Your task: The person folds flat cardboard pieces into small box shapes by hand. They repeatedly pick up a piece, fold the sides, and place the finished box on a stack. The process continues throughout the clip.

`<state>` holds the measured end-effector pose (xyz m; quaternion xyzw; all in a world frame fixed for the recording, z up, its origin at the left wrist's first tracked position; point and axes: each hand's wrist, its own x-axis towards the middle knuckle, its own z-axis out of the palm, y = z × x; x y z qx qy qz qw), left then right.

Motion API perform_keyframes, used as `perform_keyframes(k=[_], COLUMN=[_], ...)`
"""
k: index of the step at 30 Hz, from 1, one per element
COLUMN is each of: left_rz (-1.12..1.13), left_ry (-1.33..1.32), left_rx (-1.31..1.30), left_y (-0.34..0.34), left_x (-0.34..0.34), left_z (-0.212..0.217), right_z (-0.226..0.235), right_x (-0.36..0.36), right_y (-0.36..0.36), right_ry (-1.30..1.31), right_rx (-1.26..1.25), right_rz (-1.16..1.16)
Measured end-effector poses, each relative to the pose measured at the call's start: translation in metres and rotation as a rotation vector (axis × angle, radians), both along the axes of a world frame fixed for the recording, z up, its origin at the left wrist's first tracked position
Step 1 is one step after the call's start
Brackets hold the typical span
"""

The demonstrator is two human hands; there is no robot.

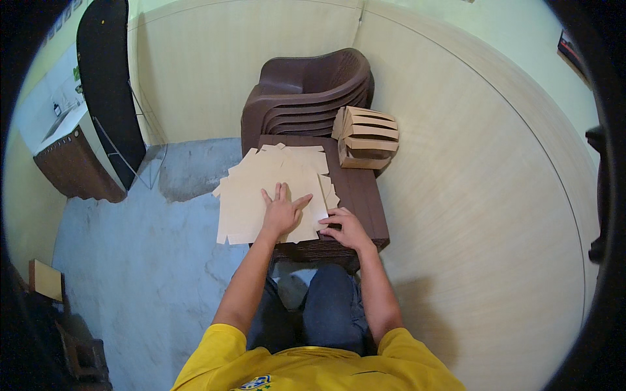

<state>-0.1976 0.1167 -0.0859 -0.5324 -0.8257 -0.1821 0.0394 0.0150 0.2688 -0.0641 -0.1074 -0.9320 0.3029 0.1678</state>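
I see a stack of flat cardboard blanks (274, 182) lying on a dark brown stool (362, 195) right in front of the seated person. The blanks are pale tan, thin, unfolded, with notched tab edges showing along the top and the right side. The stack is loose and fanned, its sheets offset from one another, and its left part overhangs the stool's edge above the grey floor (143, 247).

My left hand (282, 212) lies flat on the top sheet, palm down, fingers spread and pointing away from the body, nothing clamped. My right hand (345, 228) sits just beside it at the near right corner of the stack, fingers curled down with the tips on the sheet edge; I cannot tell if it pinches a sheet or only rests there. The two hands are close but not touching.

Beyond the stool stands a pile of nested brown plastic chairs (306, 98). A bundle of folded cardboard boxes (366, 137), same tan colour, leans against the chairs at the stool's far right end. Pale panelled wall (469, 195) on the right.
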Motion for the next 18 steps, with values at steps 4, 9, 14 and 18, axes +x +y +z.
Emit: perform_keyframes(k=[4,9,14,18], left_rz=[-0.005,-0.003,0.037,0.039], left_ry=[0.003,-0.055,-0.057,-0.064], left_rx=[0.008,-0.005,-0.038,-0.027], left_y=[-0.001,-0.004,0.0,-0.001], left_x=[-0.003,-0.003,0.003,0.004], left_z=[-0.004,0.002,0.012,0.011], right_z=[-0.022,-0.033,-0.029,-0.027], right_x=[-0.022,-0.043,-0.044,-0.038], right_y=[-0.008,-0.018,-0.021,-0.027], right_ry=[0.113,0.221,0.231,0.271], right_rx=[-0.138,-0.012,-0.062,-0.047], right_rz=[-0.24,-0.453,-0.505,-0.447])
